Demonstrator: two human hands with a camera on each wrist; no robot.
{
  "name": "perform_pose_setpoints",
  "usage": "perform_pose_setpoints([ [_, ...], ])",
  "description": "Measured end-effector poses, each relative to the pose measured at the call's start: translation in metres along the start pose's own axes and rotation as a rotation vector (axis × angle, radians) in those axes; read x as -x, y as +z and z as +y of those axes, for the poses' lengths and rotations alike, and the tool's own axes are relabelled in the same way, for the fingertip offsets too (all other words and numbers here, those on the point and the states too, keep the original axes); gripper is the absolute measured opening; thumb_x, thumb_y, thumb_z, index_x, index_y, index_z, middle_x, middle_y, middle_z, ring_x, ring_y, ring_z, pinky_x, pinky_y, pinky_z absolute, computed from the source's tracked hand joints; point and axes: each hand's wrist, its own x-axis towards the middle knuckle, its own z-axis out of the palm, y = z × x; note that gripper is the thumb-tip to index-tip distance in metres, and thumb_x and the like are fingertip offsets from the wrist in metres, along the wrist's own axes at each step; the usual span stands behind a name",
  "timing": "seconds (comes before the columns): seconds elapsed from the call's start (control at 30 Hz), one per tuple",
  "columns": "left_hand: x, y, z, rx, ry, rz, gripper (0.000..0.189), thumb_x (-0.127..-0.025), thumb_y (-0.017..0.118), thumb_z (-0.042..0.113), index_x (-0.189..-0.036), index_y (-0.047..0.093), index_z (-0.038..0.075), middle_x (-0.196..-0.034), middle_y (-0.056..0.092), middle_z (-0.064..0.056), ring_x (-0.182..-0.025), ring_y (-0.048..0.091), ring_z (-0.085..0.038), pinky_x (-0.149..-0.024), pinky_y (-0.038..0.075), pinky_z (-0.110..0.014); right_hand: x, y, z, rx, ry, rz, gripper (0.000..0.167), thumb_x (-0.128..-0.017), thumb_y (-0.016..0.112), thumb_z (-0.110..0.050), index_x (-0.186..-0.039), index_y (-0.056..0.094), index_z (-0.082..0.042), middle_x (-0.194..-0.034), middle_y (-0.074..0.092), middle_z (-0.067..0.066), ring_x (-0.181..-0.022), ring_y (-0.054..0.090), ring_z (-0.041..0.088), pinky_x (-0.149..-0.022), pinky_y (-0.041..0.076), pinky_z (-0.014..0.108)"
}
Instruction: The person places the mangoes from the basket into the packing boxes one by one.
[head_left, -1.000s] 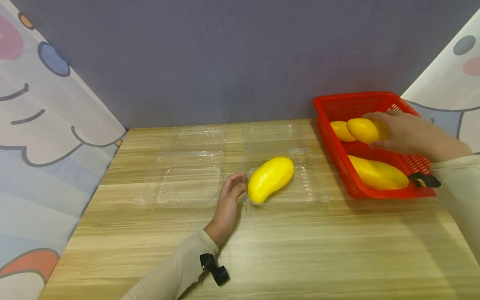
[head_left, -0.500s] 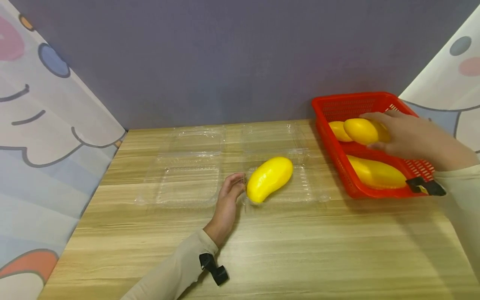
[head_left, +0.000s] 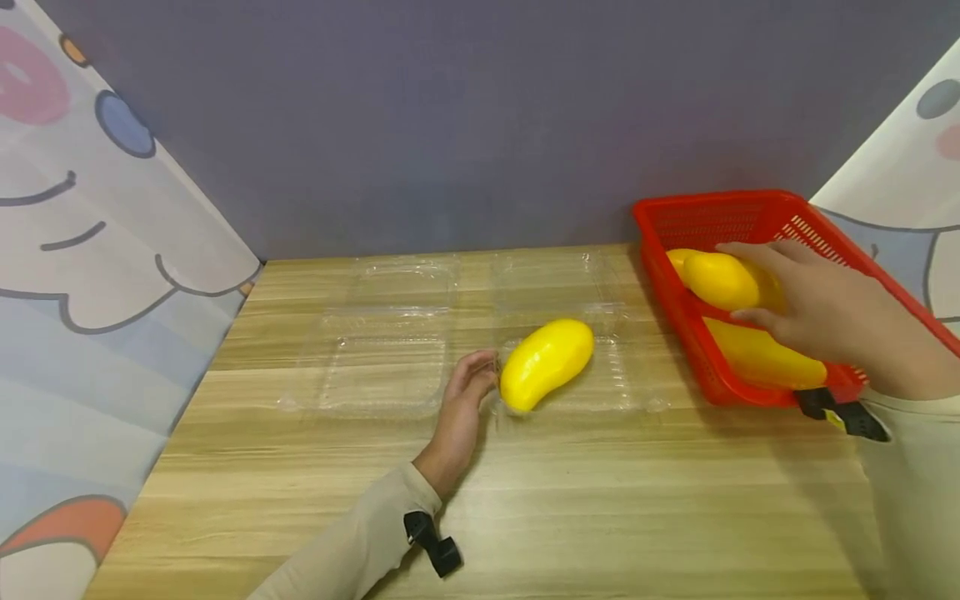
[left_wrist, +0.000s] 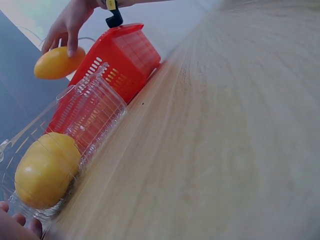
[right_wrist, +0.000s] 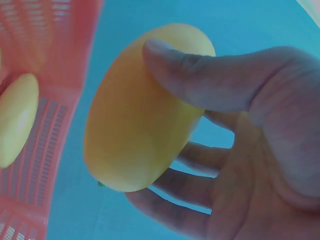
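Observation:
My right hand (head_left: 832, 308) grips a yellow mango (head_left: 723, 282) over the red basket (head_left: 678, 333). In the right wrist view the thumb lies across one side of this mango (right_wrist: 140, 115), with the other fingers behind it. The left wrist view shows the held mango (left_wrist: 60, 63) above the basket's rim. My left hand (head_left: 457, 417) pinches the left edge of an unlidded clear plastic container (head_left: 611, 375), its lid folded back. Another mango (head_left: 547, 365) lies tilted in that container, close to the left fingers.
More mangoes lie in the basket, one large mango (head_left: 765, 354) near its front side. A second clear container (head_left: 382, 375) stands unlidded on the left of the wooden table (head_left: 570, 517). A grey wall (head_left: 450, 125) rises behind.
The head view has shifted slightly. My right hand, with the mango in it, sits a little lower over the basket. My left hand stays at the container's edge.

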Motion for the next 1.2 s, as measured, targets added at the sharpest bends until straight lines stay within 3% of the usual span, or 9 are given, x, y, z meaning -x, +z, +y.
perform_pose_setpoints([
  [0.3,0.001,0.001,-0.003,-0.01,-0.01,0.002,0.038,-0.099,0.048,0.016,-0.136,0.05,0.008,-0.146,0.05,-0.008,-0.138,0.042,-0.026,-0.119,0.031,-0.047,0.016,0.006,-0.01,-0.024,-0.001,0.084,0.086,-0.08,0.082,-0.031,-0.153,0.036,-0.024,-0.139,0.042,0.028,-0.107,0.051,0.05,-0.07,0.048,0.073],
  [0.47,0.002,0.003,-0.004,-0.017,-0.022,-0.017,0.037,-0.101,0.047,0.018,-0.137,0.049,0.009,-0.147,0.049,-0.007,-0.14,0.04,-0.025,-0.12,0.03,-0.048,0.021,0.007,-0.007,0.004,-0.032,0.106,0.085,-0.077,0.085,-0.026,-0.149,0.04,-0.018,-0.134,0.044,0.03,-0.102,0.053,0.048,-0.064,0.051,0.066],
  [0.63,0.002,0.002,-0.003,-0.009,-0.019,-0.017,0.037,-0.101,0.046,0.017,-0.137,0.048,0.008,-0.148,0.048,-0.007,-0.141,0.04,-0.025,-0.12,0.03,-0.048,0.019,0.008,-0.008,0.005,-0.053,0.073,0.086,-0.078,0.084,-0.023,-0.15,0.038,-0.016,-0.138,0.042,0.031,-0.105,0.053,0.052,-0.072,0.051,0.069],
  [0.87,0.001,0.0,-0.001,0.002,0.005,-0.009,0.036,-0.102,0.046,0.017,-0.137,0.049,0.008,-0.147,0.048,-0.008,-0.141,0.04,-0.025,-0.12,0.03,-0.048,0.017,0.006,-0.016,-0.004,-0.101,0.068,0.084,-0.077,0.086,-0.023,-0.149,0.042,-0.019,-0.133,0.047,0.025,-0.09,0.061,0.038,-0.066,0.055,0.057],
  [1.2,0.001,0.0,-0.002,0.003,-0.003,-0.007,0.036,-0.101,0.047,0.015,-0.135,0.05,0.007,-0.147,0.049,-0.008,-0.141,0.04,-0.025,-0.12,0.029,-0.047,0.02,0.012,-0.031,-0.028,-0.179,0.029,0.086,-0.078,0.085,-0.027,-0.15,0.039,-0.023,-0.132,0.053,0.018,-0.098,0.064,0.035,-0.076,0.056,0.059],
])
